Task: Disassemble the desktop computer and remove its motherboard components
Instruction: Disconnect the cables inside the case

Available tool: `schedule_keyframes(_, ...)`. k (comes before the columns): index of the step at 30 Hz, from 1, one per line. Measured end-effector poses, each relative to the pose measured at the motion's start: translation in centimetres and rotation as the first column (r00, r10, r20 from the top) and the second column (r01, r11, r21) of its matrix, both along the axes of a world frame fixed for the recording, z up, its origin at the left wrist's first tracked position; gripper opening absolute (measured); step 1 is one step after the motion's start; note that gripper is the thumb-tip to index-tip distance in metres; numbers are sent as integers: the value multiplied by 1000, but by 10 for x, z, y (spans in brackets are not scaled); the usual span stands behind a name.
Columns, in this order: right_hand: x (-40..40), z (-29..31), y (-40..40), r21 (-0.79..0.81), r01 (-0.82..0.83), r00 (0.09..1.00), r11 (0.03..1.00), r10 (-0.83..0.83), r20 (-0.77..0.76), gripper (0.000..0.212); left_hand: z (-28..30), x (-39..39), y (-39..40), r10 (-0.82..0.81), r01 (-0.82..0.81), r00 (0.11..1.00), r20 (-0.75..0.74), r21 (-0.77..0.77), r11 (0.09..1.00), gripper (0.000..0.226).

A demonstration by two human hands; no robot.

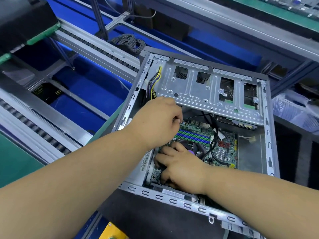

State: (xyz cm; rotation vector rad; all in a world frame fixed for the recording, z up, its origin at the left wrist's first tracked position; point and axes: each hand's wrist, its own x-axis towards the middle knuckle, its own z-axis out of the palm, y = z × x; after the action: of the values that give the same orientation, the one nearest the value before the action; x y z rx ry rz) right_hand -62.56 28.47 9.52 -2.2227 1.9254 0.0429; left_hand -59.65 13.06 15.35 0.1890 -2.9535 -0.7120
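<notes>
Here the left hand (156, 123) curls its fingers, pinching something unclear at the far-left edge of the motherboard (203, 142), while the right hand (179, 167) presses spread fingers on its near-left part inside the open case (266, 118). The board looks thin, stiff and fragile, best held by its edges.

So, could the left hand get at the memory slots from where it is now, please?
Probably yes. The left hand is already inside the open case, fingers curled right at the near end of the memory slots; no cable crosses between them, and the drive cage sits further back.
</notes>
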Motion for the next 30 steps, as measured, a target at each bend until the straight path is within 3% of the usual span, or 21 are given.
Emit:
schedule_keyframes(6, 3, -5, 0, -75, 32, 999, 997, -34, -27, 8, 0, 1, 0, 18, -18, 1000, 4, -10, 1000, 16)
schedule_keyframes(12, -2, -2, -3, 55, -5, 997, 999, 0, 75, 2, 0, 0, 1, 41, -41, 999, -1, -16, 999, 15)
schedule_keyframes(17, 1, -2, -3, 52, 29, 999, 998, -30, 13, 6, 0, 0, 1, 43, -43, 999, -3, -13, 999, 15)
schedule_keyframes(21, -2, 0, -4, 62, -26, 995, 998, 20, 101, 4, 1, 0, 1, 44, -44, 999, -2, -13, 999, 15)
schedule_keyframes(25, 2, -1, -2, -6, 13, 1000, 1000, -14, -17, 7, 0, 0, 2, 45, -45, 999, -7, -8, 999, 14)
schedule_keyframes(30, 0, -3, -4, -1, -61, 995, 998, 61, 73, 9, 1, 1, 0, 52, -52, 999, -8, 0, 999, 15)
